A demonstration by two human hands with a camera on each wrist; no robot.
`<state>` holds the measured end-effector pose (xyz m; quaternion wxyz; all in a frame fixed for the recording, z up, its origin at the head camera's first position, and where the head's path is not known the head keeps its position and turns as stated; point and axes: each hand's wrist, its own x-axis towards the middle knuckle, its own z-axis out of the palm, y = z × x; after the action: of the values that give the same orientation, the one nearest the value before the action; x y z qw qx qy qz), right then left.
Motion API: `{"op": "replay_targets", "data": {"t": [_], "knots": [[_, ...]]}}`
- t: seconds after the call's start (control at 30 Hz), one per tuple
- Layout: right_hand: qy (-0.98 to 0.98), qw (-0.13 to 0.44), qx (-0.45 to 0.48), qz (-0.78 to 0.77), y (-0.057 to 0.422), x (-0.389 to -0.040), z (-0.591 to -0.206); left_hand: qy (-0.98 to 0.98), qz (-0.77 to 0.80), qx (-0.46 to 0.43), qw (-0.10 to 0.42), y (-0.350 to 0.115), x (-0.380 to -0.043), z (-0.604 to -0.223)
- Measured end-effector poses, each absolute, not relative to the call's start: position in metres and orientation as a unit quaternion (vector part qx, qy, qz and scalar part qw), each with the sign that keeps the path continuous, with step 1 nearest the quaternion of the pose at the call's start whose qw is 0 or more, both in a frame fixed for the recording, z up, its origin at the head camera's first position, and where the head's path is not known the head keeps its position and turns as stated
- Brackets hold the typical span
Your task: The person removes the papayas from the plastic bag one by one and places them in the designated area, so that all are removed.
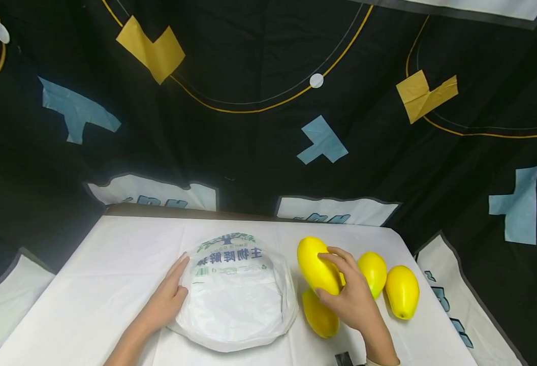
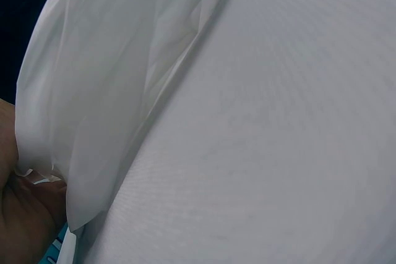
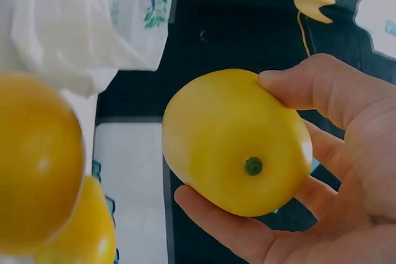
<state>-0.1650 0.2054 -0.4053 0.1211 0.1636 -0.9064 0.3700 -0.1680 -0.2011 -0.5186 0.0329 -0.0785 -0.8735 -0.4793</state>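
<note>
A white plastic bag (image 1: pixel 236 305) stands spread wide on the table, its mouth towards me, with green and blue print showing reversed at its far side. My left hand (image 1: pixel 165 301) holds the bag's left edge; in the left wrist view, the bag's side (image 2: pixel 117 91) covers part of that hand (image 2: pixel 31 214). To the right of the bag, my right hand (image 1: pixel 352 295) grips a yellow mango (image 1: pixel 316 264) between thumb and fingers. Its green stem end on the mango (image 3: pixel 223 140) faces the right wrist camera. Another mango (image 1: pixel 320 317) lies just below the held one.
Two more mangoes, one upright-looking (image 1: pixel 372 272) and one farther right (image 1: pixel 402 292), lie beyond my right hand. A small black object (image 1: pixel 343 359) is at the near edge. The white table (image 1: pixel 231 226) ends against a dark patterned cloth (image 1: pixel 250 152).
</note>
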Motion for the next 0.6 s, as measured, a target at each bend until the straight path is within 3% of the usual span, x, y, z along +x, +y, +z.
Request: {"op": "replay_targets", "data": {"t": [0.6], "knots": [[-0.922, 0.128, 0.110, 0.347, 0.238, -0.156, -0.414, -0.877, -0.474, -0.072, 0.027, -0.200, -0.168, -0.518]]}}
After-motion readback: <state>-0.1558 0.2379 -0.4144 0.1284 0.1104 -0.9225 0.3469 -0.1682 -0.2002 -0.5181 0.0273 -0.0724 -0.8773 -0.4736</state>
